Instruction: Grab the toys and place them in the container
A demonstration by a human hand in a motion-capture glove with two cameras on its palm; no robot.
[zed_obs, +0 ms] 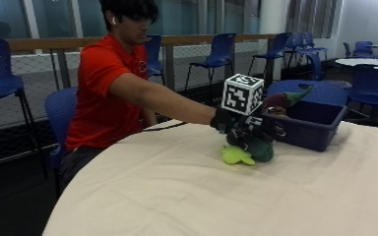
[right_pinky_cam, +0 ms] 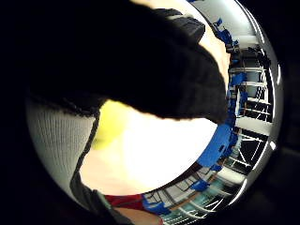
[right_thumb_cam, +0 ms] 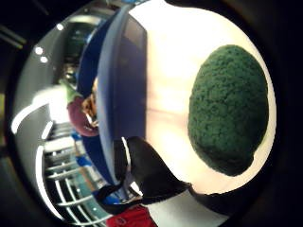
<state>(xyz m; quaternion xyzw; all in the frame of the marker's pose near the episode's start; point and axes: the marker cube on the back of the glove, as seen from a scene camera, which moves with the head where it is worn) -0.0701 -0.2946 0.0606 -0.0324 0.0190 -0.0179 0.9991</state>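
one blue container [zed_obs: 313,129], one toy inside it [zed_obs: 282,101], two toys on the table [zed_obs: 176,196]

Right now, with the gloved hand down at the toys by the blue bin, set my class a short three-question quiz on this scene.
1. True or false: the blue container stands on the floor.
2. What lies on the tablecloth just under the gloved right hand? A) a lime-green and dark green toy B) a book C) a mug
3. Fill in: a maroon toy with a green tip sits at the container's ____.

Key: 1 false, it stands on the table; 2 A, the green toy; 3 rim.
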